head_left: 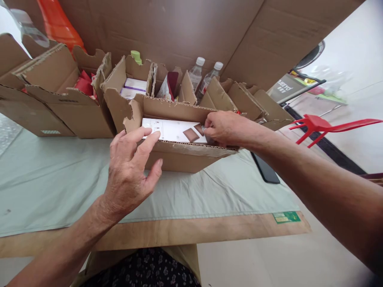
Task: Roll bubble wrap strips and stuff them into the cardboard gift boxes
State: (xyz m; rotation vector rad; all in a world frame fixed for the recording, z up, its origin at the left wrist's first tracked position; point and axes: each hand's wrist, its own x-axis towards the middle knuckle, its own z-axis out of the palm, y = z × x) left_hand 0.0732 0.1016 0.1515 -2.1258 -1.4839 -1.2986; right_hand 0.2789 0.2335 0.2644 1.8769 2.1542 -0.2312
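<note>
A white box (175,129) printed with brown squares lies inside a long, narrow cardboard box (179,157) at the front of the table. My left hand (128,167) is at the near left of the cardboard box, fingers apart, with its index and middle fingertips at the left end of the white box. Bent into the right end of the cardboard box is my right hand (226,127). Its fingers are curled together by the white box's right end, at a small shiny piece I cannot identify. The cardboard wall hides some of its fingertips.
Behind stand open cardboard boxes, one with red packets (85,83), another with white-and-purple boxes (133,87). Two clear bottles (196,73) are further back. A black phone (265,168) rests on the pale green cloth (74,179). A red chair (317,124) stands beyond, to the right.
</note>
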